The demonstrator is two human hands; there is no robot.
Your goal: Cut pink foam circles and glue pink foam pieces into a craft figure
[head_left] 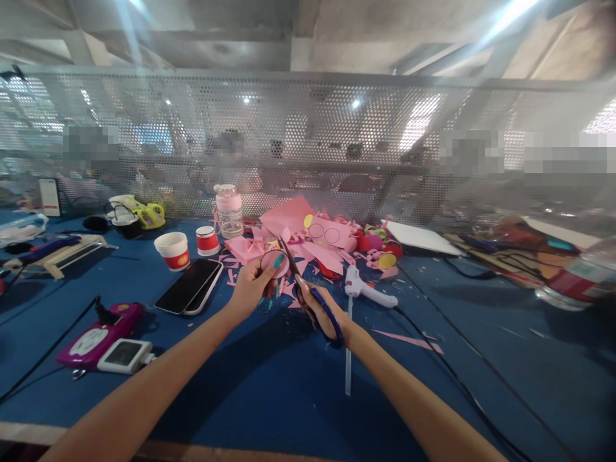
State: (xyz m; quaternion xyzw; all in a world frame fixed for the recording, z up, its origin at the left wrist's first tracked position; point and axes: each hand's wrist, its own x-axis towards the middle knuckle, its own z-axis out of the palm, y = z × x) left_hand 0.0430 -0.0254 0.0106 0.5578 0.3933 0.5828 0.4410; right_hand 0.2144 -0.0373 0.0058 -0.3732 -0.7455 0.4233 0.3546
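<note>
Between the thumb and fingers of my left hand (253, 282) is a round pink paper piece (275, 262) with a dark outline. My right hand (323, 303) grips blue-handled scissors (332, 321), whose blades point up and left beside the right edge of the paper circle. Whether the blades touch the paper I cannot tell. Behind both hands lies a heap of pink paper scraps and sheets (291, 215), one sheet bearing drawn circles (331, 235). A white glue gun (370, 289) with a clear glue stick rests to the right of my right hand.
Left of my hands lie two phones (190, 287), with paper cups (172, 249) and a pink-capped bottle (229, 210) behind. A purple power strip (103, 330) with a white charger (125, 356) sits nearer. Cables cross the right side; a perforated metal screen (308, 141) bounds the back.
</note>
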